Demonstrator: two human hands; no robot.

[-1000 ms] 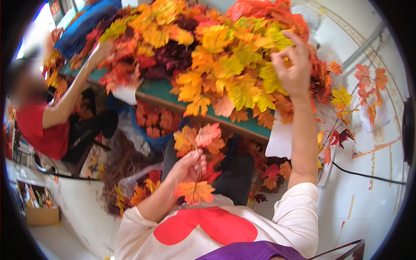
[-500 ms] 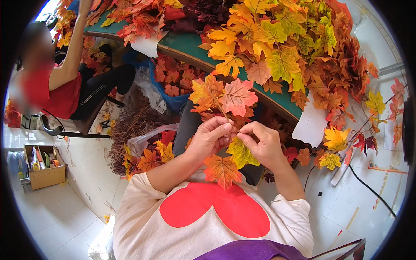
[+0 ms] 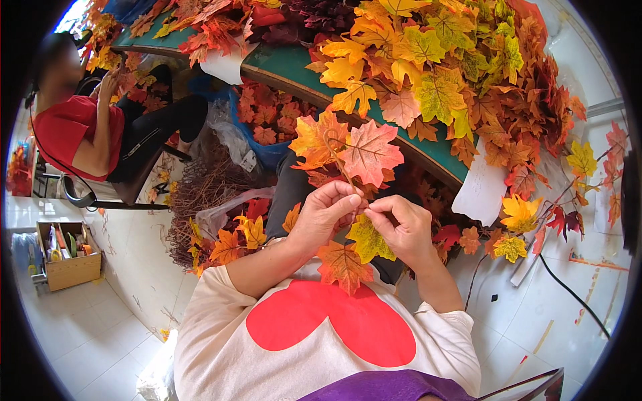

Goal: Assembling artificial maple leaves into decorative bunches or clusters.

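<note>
Above my lap, my left hand (image 3: pixel 328 212) pinches the thin brown stem (image 3: pixel 343 170) of an artificial maple-leaf spray. A pink leaf (image 3: pixel 369 153) and an orange-yellow leaf (image 3: pixel 318 139) stand out beyond my fingers. Close beside it, my right hand (image 3: pixel 404 227) is closed in a pinch near the same stem, its thumb and forefinger pressed together. What lies between those fingertips is too small to make out. Below both hands hang a yellow-green leaf (image 3: pixel 370 239) and an orange leaf (image 3: pixel 344 264), in front of my shirt.
A green table (image 3: pixel 287 70) carries heaps of orange, yellow and dark red leaves (image 3: pixel 428 67). Beneath it stands a blue bag of leaves (image 3: pixel 267 152), near a bundle of brown twigs (image 3: pixel 207 194). A person in red (image 3: pixel 80 134) sits at left. A wooden box (image 3: pixel 70 257) is on the floor.
My right hand has shifted slightly lower, and the leaves have turned a little. The seated person's raised arm has come down to the leaves before them.
</note>
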